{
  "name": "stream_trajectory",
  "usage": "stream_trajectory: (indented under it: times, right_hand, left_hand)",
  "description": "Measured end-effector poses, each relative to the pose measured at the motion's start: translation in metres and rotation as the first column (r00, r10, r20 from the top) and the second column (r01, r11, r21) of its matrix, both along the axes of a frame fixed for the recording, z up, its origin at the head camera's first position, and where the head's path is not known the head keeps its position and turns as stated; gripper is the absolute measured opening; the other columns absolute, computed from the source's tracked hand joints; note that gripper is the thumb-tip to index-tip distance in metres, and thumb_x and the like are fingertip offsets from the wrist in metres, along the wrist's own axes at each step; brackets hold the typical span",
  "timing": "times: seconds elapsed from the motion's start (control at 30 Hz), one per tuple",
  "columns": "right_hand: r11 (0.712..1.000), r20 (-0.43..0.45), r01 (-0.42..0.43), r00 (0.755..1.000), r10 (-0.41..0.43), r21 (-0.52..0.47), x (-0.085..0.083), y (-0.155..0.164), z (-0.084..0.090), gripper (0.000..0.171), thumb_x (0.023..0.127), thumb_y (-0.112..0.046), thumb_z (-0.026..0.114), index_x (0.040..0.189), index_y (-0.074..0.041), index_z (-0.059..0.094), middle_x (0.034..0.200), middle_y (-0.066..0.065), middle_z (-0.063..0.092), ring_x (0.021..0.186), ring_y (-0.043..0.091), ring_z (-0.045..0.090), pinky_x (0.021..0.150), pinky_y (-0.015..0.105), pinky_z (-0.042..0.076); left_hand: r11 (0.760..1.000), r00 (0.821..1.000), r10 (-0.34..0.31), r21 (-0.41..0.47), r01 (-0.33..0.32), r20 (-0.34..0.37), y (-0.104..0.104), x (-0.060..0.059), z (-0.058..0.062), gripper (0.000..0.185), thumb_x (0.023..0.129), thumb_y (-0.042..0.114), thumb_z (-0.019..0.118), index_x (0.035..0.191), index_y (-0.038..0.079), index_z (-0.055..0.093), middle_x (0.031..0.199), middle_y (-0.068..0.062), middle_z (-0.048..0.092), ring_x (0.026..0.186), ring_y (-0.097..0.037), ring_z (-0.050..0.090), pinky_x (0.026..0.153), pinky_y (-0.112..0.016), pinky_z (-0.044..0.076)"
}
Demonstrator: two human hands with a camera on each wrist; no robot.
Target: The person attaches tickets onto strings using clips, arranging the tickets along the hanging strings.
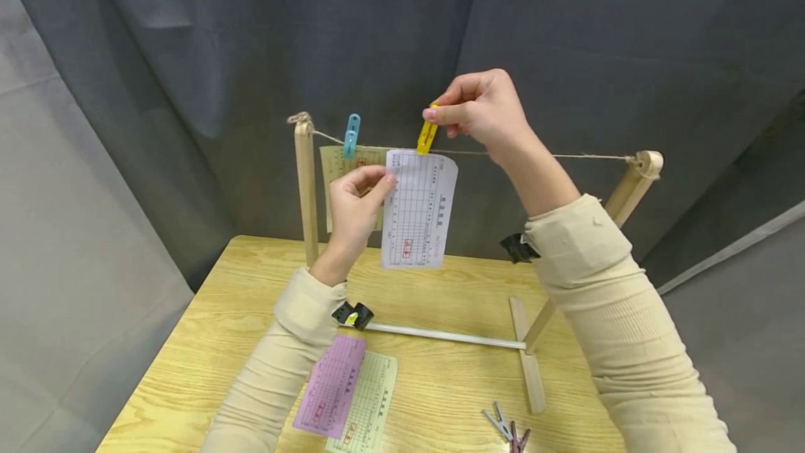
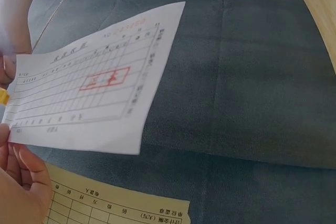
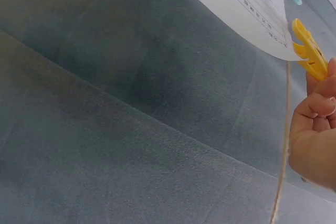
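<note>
Right hand (image 1: 481, 112) pinching yellow peg (image 1: 427, 135) on string (image 1: 566, 156), left hand (image 1: 352, 205) holding white slip (image 1: 418, 210)

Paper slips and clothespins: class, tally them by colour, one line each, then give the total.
White slip: 1
Cream slips: 2
Purple slip: 1
Yellow clothespin, gripped by the right hand: 1
Blue clothespin: 1
Clothespins lying on the table: at least 2, colours unclear
Total: at least 8
</note>
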State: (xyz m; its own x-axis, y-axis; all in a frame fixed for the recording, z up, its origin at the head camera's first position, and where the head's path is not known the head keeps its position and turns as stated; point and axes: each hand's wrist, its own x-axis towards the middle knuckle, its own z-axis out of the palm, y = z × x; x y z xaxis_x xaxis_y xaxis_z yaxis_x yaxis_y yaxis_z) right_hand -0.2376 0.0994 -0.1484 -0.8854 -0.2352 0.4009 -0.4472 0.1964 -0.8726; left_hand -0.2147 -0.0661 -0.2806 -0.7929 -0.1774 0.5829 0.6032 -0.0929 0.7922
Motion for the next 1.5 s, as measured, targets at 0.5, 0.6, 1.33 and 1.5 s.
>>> stream_trajectory:
  times: [0.5,0.6,1.33,1.5]
  right_hand:
    - [0.988,0.018,0.038,0.999,-0.041,0.151,-0.003,-0.002,-0.012,0.010,0.074,-0.008,0.075,0.072,0.000,0.070,0.068,0.007,0.064,0.050,0.022,0.052,0.046,0.024,0.042]
    - [0.984,0.024,0.041,0.999,-0.046,0.176,-0.003,-0.003,-0.013,0.011,0.074,-0.009,0.075,0.075,0.001,0.070,0.069,0.007,0.065,0.051,0.022,0.053,0.046,0.024,0.043]
    - [0.928,0.029,-0.006,1.000,-0.005,0.373,-0.003,0.005,-0.013,0.038,0.077,-0.025,0.072,0.109,-0.006,0.064,0.093,0.005,0.064,0.074,0.018,0.053,0.055,0.028,0.040]
    - [0.919,0.012,0.006,1.000,-0.012,0.394,0.000,0.007,-0.011,0.045,0.079,-0.030,0.070,0.117,-0.008,0.061,0.105,0.006,0.063,0.085,0.015,0.057,0.065,0.031,0.044]
  left_hand:
    - [1.000,1.000,-0.001,0.008,0.001,-0.001,0.001,-0.001,-0.002,0.012,0.081,-0.005,0.062,0.089,-0.015,0.062,0.081,-0.018,0.064,0.067,-0.010,0.057,0.060,-0.020,0.048]
    - [1.000,1.000,-0.002,0.016,0.002,0.000,0.001,-0.001,-0.001,0.013,0.082,-0.005,0.062,0.089,-0.015,0.062,0.081,-0.016,0.064,0.068,-0.010,0.057,0.060,-0.020,0.049]
    - [1.000,1.000,-0.012,0.022,0.012,0.006,0.002,-0.003,0.000,0.012,0.082,-0.005,0.062,0.089,-0.015,0.062,0.081,-0.015,0.064,0.068,-0.009,0.057,0.060,-0.020,0.049]
    - [1.000,1.000,-0.010,0.005,0.010,0.022,0.001,-0.003,-0.001,0.013,0.082,-0.004,0.062,0.090,-0.014,0.062,0.083,-0.017,0.065,0.069,-0.010,0.058,0.060,-0.020,0.048]
